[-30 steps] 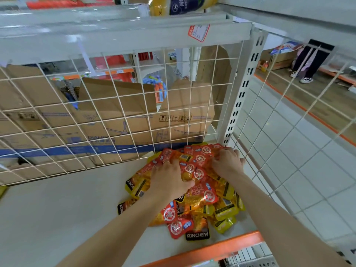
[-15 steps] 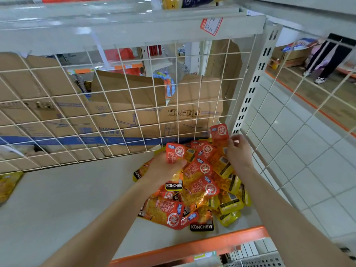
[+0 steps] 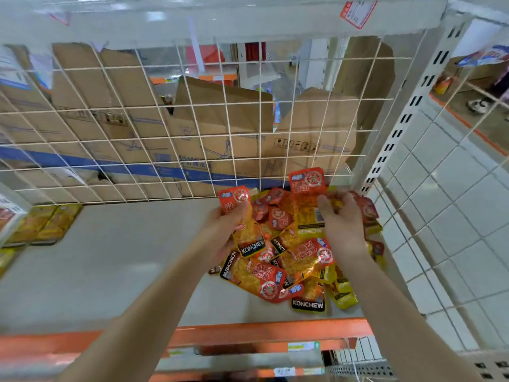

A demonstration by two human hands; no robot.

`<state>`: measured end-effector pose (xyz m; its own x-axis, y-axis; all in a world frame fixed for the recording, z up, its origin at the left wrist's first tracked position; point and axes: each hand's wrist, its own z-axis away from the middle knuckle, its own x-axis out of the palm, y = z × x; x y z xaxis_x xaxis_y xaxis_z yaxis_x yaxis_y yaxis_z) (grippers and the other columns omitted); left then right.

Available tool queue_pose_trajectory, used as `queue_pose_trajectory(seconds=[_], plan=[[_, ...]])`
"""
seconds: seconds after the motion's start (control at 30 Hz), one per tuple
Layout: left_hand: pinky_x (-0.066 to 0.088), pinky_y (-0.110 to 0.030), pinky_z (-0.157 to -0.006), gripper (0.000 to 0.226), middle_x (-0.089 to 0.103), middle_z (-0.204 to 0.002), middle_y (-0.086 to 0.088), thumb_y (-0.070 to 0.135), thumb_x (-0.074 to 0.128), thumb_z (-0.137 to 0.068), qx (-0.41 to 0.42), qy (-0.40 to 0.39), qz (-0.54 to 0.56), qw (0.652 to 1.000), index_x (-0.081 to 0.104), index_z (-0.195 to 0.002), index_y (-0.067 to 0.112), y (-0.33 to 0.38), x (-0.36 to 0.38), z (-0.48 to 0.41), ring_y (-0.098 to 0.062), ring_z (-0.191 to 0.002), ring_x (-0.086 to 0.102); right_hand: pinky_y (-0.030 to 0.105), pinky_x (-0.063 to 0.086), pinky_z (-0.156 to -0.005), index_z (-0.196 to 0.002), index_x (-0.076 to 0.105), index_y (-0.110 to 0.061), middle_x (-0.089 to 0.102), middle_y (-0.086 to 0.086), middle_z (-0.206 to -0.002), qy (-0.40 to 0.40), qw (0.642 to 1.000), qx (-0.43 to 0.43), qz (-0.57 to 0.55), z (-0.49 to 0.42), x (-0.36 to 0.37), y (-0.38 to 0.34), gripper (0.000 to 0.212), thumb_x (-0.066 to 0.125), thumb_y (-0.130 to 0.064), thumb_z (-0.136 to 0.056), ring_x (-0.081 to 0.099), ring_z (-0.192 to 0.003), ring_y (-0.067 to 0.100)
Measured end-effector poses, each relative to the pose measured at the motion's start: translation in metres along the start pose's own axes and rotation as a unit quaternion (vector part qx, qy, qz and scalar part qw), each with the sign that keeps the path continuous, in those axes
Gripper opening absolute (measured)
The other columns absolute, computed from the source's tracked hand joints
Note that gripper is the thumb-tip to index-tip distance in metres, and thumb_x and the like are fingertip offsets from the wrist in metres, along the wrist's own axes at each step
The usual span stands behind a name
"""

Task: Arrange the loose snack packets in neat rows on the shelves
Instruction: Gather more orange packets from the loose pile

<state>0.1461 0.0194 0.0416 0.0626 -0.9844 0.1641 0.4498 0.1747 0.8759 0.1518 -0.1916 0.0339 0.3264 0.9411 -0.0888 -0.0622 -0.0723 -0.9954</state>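
Sorting is proceeding: left hand is gripping one packet, right hand is pinching a second packet upright, both above the loose pile at the right end of the shelf. Next, likely: laying them aligned on bare shelf leftward.

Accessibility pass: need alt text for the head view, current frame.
The left hand holds up one snack packet and the right hand a second packet above a loose pile of orange-and-yellow packets at the right end of a white shelf. A wire grid backs the shelf, with cardboard boxes behind it; more packets lie flat at the far left.
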Motion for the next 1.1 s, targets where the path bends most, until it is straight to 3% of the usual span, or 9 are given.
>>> queue_pose_trajectory(seconds=[0.1,0.23,0.37,0.47,0.53,0.67,0.83,1.03,1.1], plan=[[0.059,-0.045,-0.088,0.032,0.075,-0.111,-0.012,0.025,0.06,-0.099,-0.003,0.018,0.032,0.999,0.06,-0.125,0.007,-0.004,-0.021,0.015,-0.03,-0.101,0.073,0.013,0.044,-0.052,-0.107,0.054,-0.02,0.064,-0.01,-0.074,-0.06,0.998,-0.003,0.009,0.018,0.024,0.003,0.012,0.062,-0.022,-0.097,0.059,-0.061,0.008],[0.058,-0.049,-0.088,0.034,0.075,-0.109,-0.015,0.022,0.064,-0.096,0.009,0.058,0.066,0.996,0.058,-0.125,0.006,-0.012,-0.052,0.031,-0.032,-0.096,0.074,0.01,0.049,-0.058,-0.095,0.056,-0.034,0.068,-0.017,-0.067,-0.127,0.992,0.009,0.0,0.043,0.059,0.002,0.017,0.062,-0.019,-0.097,0.062,-0.059,-0.004],[0.062,-0.048,-0.073,0.026,0.074,-0.102,-0.024,0.018,0.061,-0.097,0.026,0.068,0.093,0.993,0.057,-0.118,0.002,-0.013,-0.083,0.047,-0.034,-0.082,0.074,0.03,0.051,-0.063,-0.088,0.067,-0.023,0.071,-0.001,-0.07,-0.174,0.985,-0.003,0.015,0.067,0.09,0.001,0.015,0.062,-0.013,-0.097,0.061,-0.063,0.021],[0.06,-0.04,-0.065,0.028,0.074,-0.103,-0.024,0.021,0.059,-0.098,0.043,0.066,0.086,0.993,0.055,-0.121,0.005,-0.012,-0.11,0.057,-0.035,-0.083,0.074,0.019,0.047,-0.061,-0.088,0.066,-0.02,0.068,-0.014,-0.062,-0.181,0.983,-0.01,-0.003,0.082,0.111,-0.001,0.014,0.061,-0.009,-0.096,0.059,-0.059,0.003],[0.06,-0.039,-0.064,0.028,0.074,-0.1,-0.023,0.021,0.059,-0.098,0.055,0.07,0.09,0.992,0.055,-0.121,0.004,-0.011,-0.128,0.064,-0.035,-0.081,0.074,0.018,0.048,-0.059,-0.087,0.066,-0.019,0.069,-0.014,-0.062,-0.187,0.982,-0.007,-0.004,0.093,0.126,-0.003,0.016,0.06,-0.007,-0.096,0.059,-0.057,0.0],[0.061,-0.039,-0.062,0.024,0.073,-0.094,-0.024,0.019,0.06,-0.097,0.067,0.072,0.089,0.991,0.056,-0.117,0.005,-0.005,-0.169,0.081,-0.034,-0.072,0.073,0.032,0.054,-0.065,-0.091,0.068,-0.022,0.074,-0.008,-0.073,-0.191,0.98,0.025,-0.041,0.119,0.165,-0.008,0.018,0.059,-0.007,-0.097,0.067,-0.067,0.012],[0.062,-0.04,-0.071,0.026,0.074,-0.102,-0.021,0.021,0.062,-0.095,0.065,0.063,0.089,0.992,0.057,-0.119,0.011,-0.007,-0.222,0.097,-0.033,-0.083,0.074,0.029,0.054,-0.065,-0.091,0.067,-0.021,0.074,-0.004,-0.074,-0.203,0.978,0.022,-0.044,0.153,0.211,-0.013,0.017,0.06,-0.007,-0.097,0.067,-0.068,0.012],[0.06,-0.035,-0.067,0.042,0.075,-0.101,-0.017,0.025,0.072,-0.08,0.08,0.089,0.109,0.987,0.065,-0.118,0.01,-0.017,-0.278,0.105,-0.028,-0.077,0.073,0.033,0.052,-0.067,-0.088,0.067,-0.018,0.072,0.001,-0.074,-0.192,0.98,0.025,-0.044,0.188,0.255,-0.011,0.017,0.06,-0.006,-0.096,0.065,-0.069,0.018],[0.061,-0.036,-0.068,0.038,0.077,-0.097,-0.012,0.025,0.074,-0.077,0.077,0.105,0.114,0.985,0.068,-0.112,0.014,-0.021,-0.294,0.107,-0.026,-0.077,0.074,0.03,0.052,-0.065,-0.087,0.067,-0.017,0.072,-0.003,-0.071,-0.188,0.981,0.028,-0.046,0.199,0.269,-0.01,0.018,0.059,-0.004,-0.096,0.065,-0.066,0.013]])
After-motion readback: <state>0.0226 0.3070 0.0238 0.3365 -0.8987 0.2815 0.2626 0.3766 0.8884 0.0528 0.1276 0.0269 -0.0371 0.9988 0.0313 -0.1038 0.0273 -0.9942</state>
